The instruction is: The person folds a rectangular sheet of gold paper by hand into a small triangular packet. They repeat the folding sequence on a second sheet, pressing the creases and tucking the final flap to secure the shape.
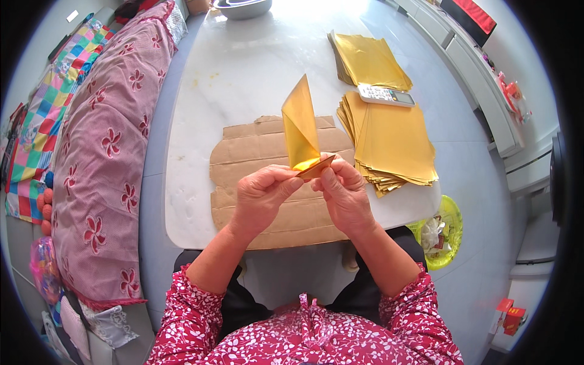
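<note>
Between my hands is a partly folded sheet of gold paper. Its upper part stands up in a tall point, and its lower edge is folded into a flap. My left hand pinches the flap's left end between thumb and fingers. At the right end, the thumb and fingers of my right hand grip the same flap. Both hands are above a piece of flattened brown cardboard on the white marble-look table. Right of it lies a fanned stack of gold paper sheets.
A second stack of gold sheets lies farther back. A white remote control rests across the near stack's far edge. At the far end stands a grey basin. A yellow-green plastic basket is beside the table's right corner. A cloth-covered sofa runs along the left.
</note>
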### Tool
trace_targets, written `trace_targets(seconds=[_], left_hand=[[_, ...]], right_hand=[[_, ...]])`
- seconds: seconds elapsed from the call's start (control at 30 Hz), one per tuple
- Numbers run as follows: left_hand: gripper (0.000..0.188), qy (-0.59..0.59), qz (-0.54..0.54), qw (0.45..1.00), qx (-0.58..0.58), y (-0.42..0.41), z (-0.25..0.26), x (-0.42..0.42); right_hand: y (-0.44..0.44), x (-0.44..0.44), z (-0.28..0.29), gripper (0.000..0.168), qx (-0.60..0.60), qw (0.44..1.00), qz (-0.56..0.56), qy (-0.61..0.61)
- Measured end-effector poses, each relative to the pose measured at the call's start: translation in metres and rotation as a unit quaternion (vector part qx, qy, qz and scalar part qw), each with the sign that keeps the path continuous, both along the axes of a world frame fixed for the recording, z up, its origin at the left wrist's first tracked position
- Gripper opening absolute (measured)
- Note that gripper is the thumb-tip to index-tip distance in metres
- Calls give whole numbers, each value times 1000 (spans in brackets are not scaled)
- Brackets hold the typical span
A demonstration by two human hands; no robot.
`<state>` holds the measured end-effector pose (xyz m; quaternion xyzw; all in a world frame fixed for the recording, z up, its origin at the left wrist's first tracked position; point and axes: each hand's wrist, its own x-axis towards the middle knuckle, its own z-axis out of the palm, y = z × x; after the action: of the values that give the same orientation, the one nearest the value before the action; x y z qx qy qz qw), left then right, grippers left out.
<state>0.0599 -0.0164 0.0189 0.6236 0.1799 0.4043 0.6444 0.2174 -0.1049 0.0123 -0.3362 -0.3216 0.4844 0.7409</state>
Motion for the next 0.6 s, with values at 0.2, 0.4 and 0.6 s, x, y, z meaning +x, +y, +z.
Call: trace_targets(seconds=[0.2, 0.4, 0.6], left_hand=[[12, 25, -16, 999, 32, -4, 3, -2], [11, 55, -29, 995, 77, 0, 0, -6], [12, 81, 40, 993, 70, -13, -1, -2]], right_hand=[[3, 2, 9, 16, 1, 995, 66, 81], [2, 11, 5, 18, -38, 992, 100, 65], [4, 4, 0, 17, -94, 989, 35, 112]])
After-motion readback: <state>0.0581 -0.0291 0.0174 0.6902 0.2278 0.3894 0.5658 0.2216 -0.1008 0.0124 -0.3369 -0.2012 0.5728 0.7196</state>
